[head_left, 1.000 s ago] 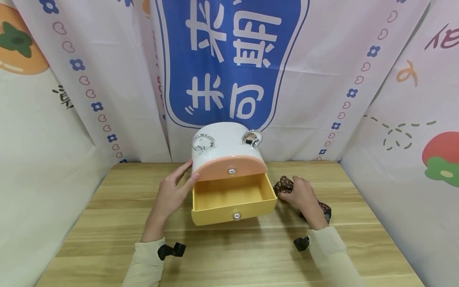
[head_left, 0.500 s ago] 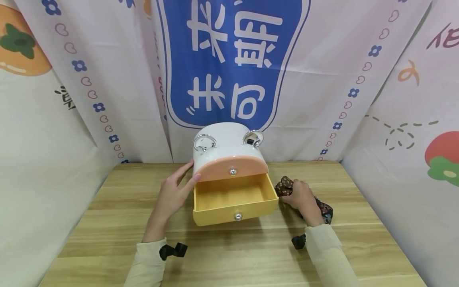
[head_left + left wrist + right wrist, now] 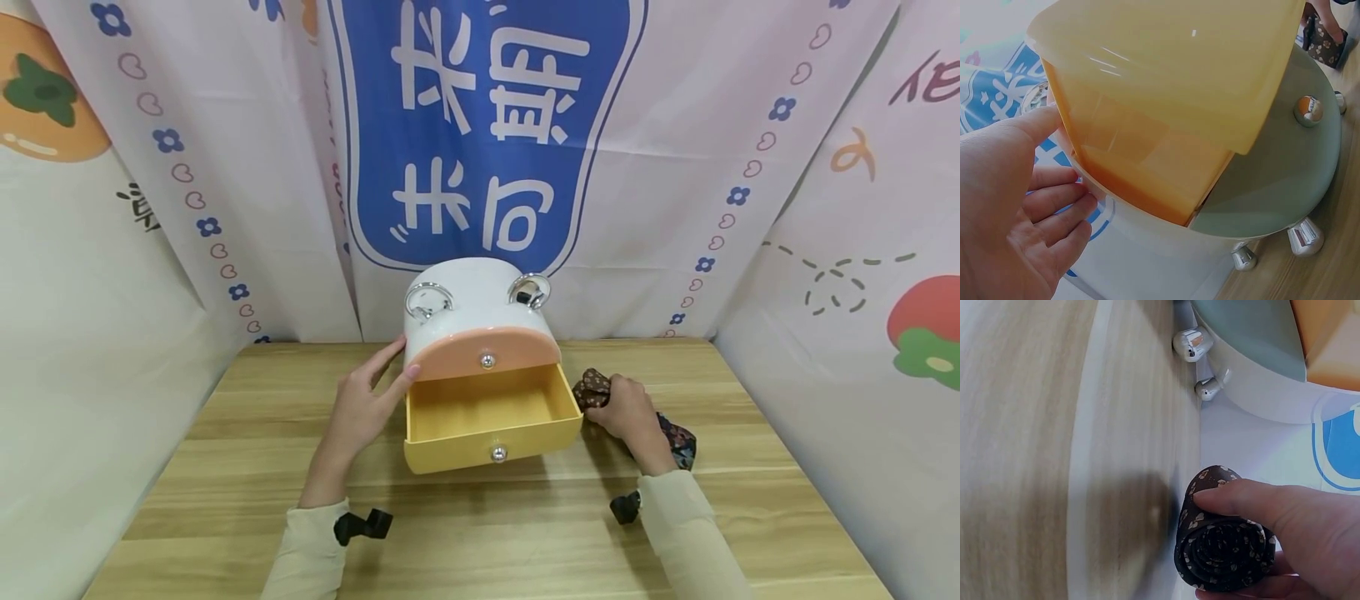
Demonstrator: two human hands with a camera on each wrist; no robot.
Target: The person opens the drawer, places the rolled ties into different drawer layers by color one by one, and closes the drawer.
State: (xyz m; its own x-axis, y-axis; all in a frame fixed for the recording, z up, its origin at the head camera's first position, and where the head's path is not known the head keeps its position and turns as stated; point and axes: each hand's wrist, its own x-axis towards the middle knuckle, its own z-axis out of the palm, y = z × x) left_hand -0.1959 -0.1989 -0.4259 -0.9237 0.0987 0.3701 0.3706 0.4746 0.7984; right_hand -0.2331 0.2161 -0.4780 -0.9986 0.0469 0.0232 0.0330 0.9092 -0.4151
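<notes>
A small white drawer cabinet [image 3: 468, 287] stands at the table's back, its yellow middle drawer [image 3: 491, 458] pulled out with nothing inside. My left hand [image 3: 360, 412] rests along the cabinet's left side; in the left wrist view its thumb [image 3: 1038, 125] touches the edge near the drawer, other fingers relaxed. To the right of the cabinet, my right hand [image 3: 630, 412] grips a rolled dark cloth with a small light print [image 3: 1222, 553]. The right wrist view shows its spiral end, thumb across the top. Behind that hand lies a second dark floral cloth [image 3: 681, 442], partly hidden by the wrist.
The orange top drawer [image 3: 457, 354] is closed. Below the yellow drawer, the green bottom drawer [image 3: 1272, 169] is closed too, above silver feet [image 3: 1305, 237]. A printed curtain [image 3: 637, 208] hangs right behind the wooden table [image 3: 480, 542].
My right wrist has shifted slightly left, showing more of the floral cloth behind it. The left hand and cabinet look unmoved.
</notes>
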